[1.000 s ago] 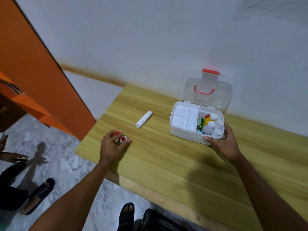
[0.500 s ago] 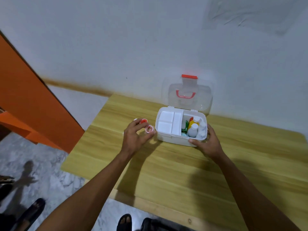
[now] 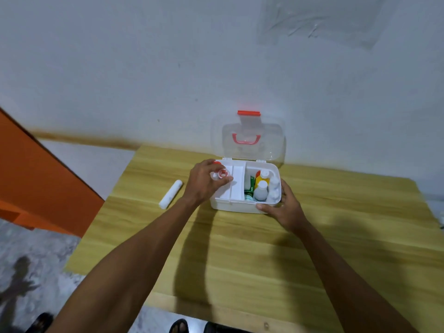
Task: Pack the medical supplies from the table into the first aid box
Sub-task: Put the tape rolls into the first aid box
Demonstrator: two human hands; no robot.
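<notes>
Roll left of box.

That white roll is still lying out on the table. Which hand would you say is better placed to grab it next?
Probably the left. The white roll lies on the left hand's side of the first aid box, though that hand must first drop its small red-capped items. The right hand steadies the box.

The box has its upright lid blocking the far side; bottles crowd its right compartment. The left tray lies open from above. The near surface is bare; a white roll lies left.
</notes>
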